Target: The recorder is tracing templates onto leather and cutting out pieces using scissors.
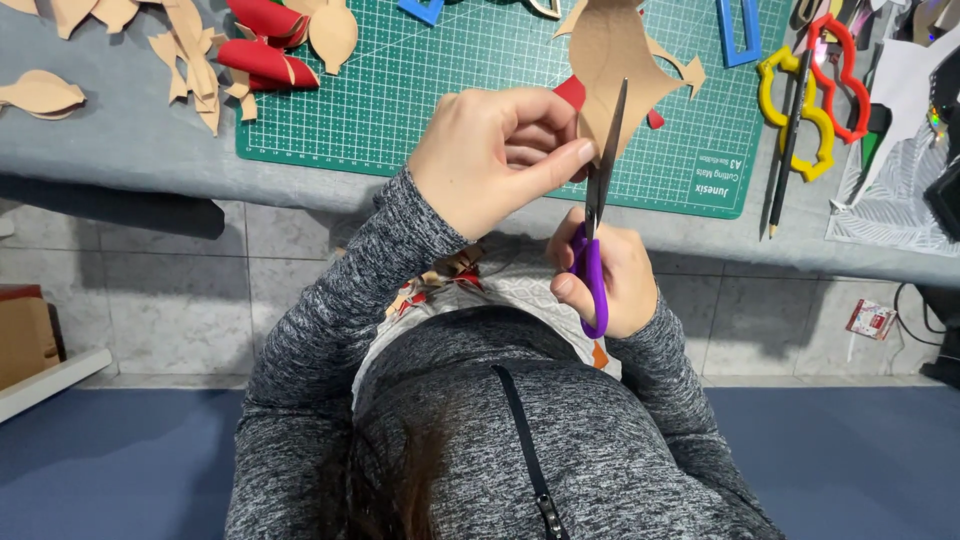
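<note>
Tan cardboard cutout [610, 60], pointed lobes, scissors [597, 200] cutting

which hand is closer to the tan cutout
Left. The left hand pinches the tan cutout at its lower edge; the right hand sits lower, on the purple-handled scissors.

A home craft corner: green cutting mat [420, 80] at twelve o'clock, paper cutouts [190, 50] at ten, stencils [810, 90] at two.

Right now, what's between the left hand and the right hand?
Head view: the scissors' blades and the tan paper cutout, pinched by the left hand; the right hand grips the purple handles.
</note>
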